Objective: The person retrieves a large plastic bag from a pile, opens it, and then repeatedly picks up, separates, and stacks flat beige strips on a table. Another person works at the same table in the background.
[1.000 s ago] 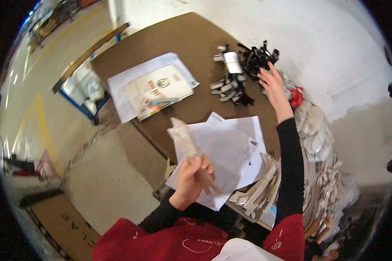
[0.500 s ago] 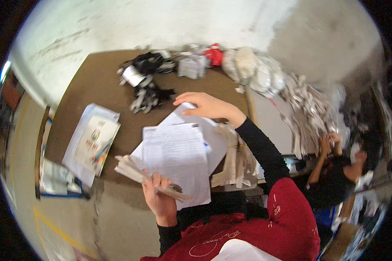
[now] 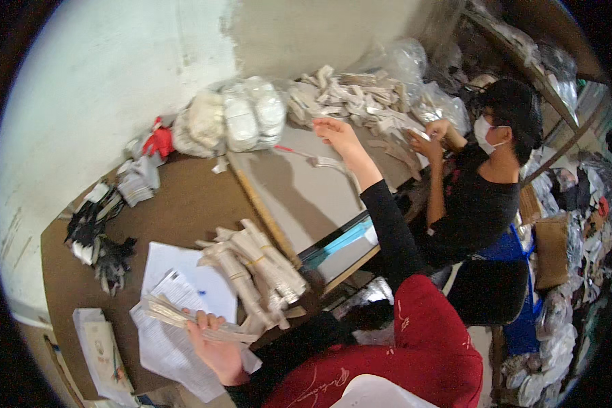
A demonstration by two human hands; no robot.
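My left hand [image 3: 213,345] is low over the brown table [image 3: 183,204], shut on a flat tan bundle [image 3: 173,314] held across white sheets of paper [image 3: 183,282]. Right beside it lies a heap of similar tan bundles [image 3: 258,268]. My right hand [image 3: 335,132], in a black sleeve, is stretched far out over the grey table [image 3: 299,190], fingers apart and holding nothing. It hovers just short of a big pile of tan bundles [image 3: 357,95], with one loose bundle [image 3: 325,162] lying under the wrist.
A co-worker in black with a face mask [image 3: 496,170] sits at the right, hands [image 3: 434,134] at the same pile. A clear bag of white goods [image 3: 238,119], a red item [image 3: 158,141], black pieces [image 3: 102,245] and printed leaflets [image 3: 105,353] lie on the brown table.
The view has swung right, bringing the grey table and co-worker into sight. My right hand has reached from the papers out to the far pile. My left hand keeps its bundle.
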